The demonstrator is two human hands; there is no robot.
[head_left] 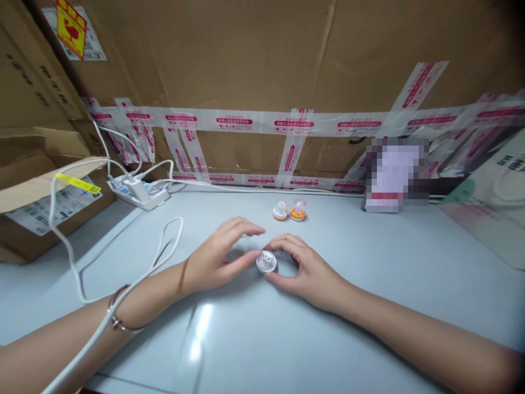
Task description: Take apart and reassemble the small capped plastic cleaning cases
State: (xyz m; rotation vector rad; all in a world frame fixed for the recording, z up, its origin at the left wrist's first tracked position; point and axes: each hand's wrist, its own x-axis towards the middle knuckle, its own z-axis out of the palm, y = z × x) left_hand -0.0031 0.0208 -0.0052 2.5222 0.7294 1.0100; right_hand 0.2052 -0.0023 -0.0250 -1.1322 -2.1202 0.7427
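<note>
A small round white piece (267, 264) with a raised, partly see-through middle sits low at the tabletop between my hands. My right hand (308, 269) curves round it, with thumb and fingertips at its near and far edges. From the other side my left hand (223, 253) reaches in, its fingers apart and its thumb tip at or just beside the piece's rim. Beyond them stand two similar small items: a clear-domed one with a white and orange base (280, 212), and a clear-topped one with an orange base (298, 212).
A white power strip (150, 198) with plugs lies at the back left, and a white cable (68, 241) loops across my left forearm. Cardboard boxes (246, 60) line the back; an open carton (49, 213) stands left. A blurred-out upright object (389, 175) is at back right.
</note>
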